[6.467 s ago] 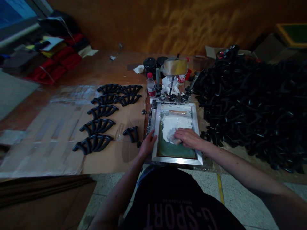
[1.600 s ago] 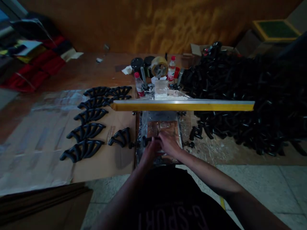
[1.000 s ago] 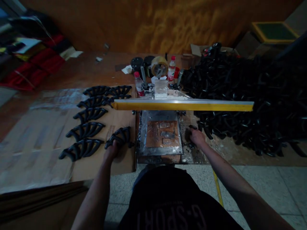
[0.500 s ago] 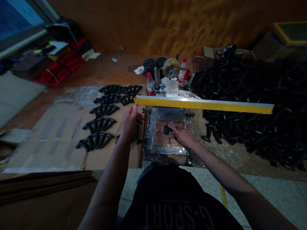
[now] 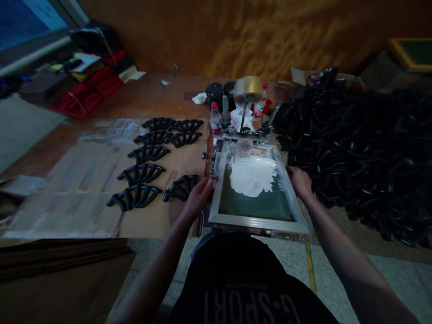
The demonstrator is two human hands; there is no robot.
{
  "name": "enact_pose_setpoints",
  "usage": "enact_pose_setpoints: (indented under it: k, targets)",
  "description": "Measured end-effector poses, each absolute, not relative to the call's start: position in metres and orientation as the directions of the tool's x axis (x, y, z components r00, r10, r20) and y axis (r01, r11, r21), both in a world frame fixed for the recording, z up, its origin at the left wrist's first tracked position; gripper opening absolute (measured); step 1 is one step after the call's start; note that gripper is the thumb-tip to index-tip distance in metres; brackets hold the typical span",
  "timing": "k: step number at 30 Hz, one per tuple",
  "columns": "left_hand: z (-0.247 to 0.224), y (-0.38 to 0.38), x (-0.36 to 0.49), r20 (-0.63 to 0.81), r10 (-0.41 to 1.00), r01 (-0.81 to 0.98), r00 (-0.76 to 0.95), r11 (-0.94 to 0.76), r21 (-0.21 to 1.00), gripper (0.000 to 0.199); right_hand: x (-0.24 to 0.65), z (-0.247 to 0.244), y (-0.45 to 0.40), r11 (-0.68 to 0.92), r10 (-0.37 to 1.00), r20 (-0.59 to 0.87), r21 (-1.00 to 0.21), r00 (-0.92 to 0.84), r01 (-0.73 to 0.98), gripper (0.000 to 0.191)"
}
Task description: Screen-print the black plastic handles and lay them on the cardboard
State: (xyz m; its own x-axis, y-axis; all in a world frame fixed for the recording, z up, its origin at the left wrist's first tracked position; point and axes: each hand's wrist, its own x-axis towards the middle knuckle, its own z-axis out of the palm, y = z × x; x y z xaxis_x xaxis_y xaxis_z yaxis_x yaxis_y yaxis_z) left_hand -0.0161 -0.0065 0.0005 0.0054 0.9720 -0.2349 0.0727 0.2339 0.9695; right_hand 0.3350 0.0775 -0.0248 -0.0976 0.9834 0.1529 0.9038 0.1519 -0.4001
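A metal-edged screen frame [image 5: 258,222] lies nearly flat over the dark base in front of my body. White paste [image 5: 252,176] covers the upper part of its green mesh. My left hand [image 5: 199,195] is closed at the frame's left edge, thumb tip against the rim. At the right edge, my right hand [image 5: 300,182] has its fingers curled against the rim. The frame hides the base and the small black part on it.
Black curved parts [image 5: 138,173] stand in rows on cardboard [image 5: 84,180] to the left. A big pile of black parts [image 5: 364,166] fills the right side. Behind the frame are red-capped bottles [image 5: 215,120], black jars [image 5: 214,93] and a tape roll [image 5: 248,87].
The frame has swung down from its raised, edge-on position to cover the base. My right hand has left the small black part and moved to the frame's right edge. My left hand has come lower and right.
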Motion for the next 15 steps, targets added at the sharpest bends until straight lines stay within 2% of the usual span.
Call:
enact_pose_setpoints:
  k: [2,3,5,6,8,11,13,15]
  targets:
    - [-0.031,-0.012,-0.015,-0.286,0.958,0.121,0.024,0.281,0.952,0.065,0.326,-0.014,0.094,0.113,0.974,0.226,-0.371,-0.028,0.922,0.038]
    - [-0.045,-0.012,-0.014,-0.303,0.953,0.163,0.02,0.296,0.941,0.068,0.313,-0.009,0.102,0.149,0.962,0.268,-0.348,-0.054,0.926,0.046]
    - [-0.068,-0.012,-0.013,-0.323,0.946,0.257,-0.01,0.315,0.914,0.069,0.276,0.0,0.116,0.306,0.925,0.315,-0.288,-0.212,0.908,0.067]
    - [-0.076,-0.011,-0.012,-0.325,0.945,0.294,-0.027,0.318,0.901,0.067,0.256,0.003,0.12,0.377,0.906,0.3,-0.254,-0.298,0.891,0.069]
    - [-0.085,-0.009,-0.011,-0.325,0.944,0.329,-0.047,0.322,0.888,0.064,0.223,0.004,0.122,0.453,0.889,0.183,-0.209,-0.42,0.867,0.054]
    - [-0.088,-0.008,-0.012,-0.324,0.945,0.328,-0.05,0.322,0.888,0.061,0.203,-0.004,0.107,0.467,0.879,-0.025,-0.162,-0.477,0.869,0.024]
    - [-0.088,-0.008,-0.012,-0.319,0.946,0.326,-0.054,0.319,0.89,0.058,0.209,-0.01,0.088,0.549,0.825,-0.07,-0.14,-0.561,0.824,0.019]
    - [-0.089,-0.008,-0.012,-0.317,0.946,0.322,-0.067,0.321,0.891,0.058,0.222,-0.013,0.071,0.685,0.711,-0.072,-0.151,-0.699,0.712,0.02]
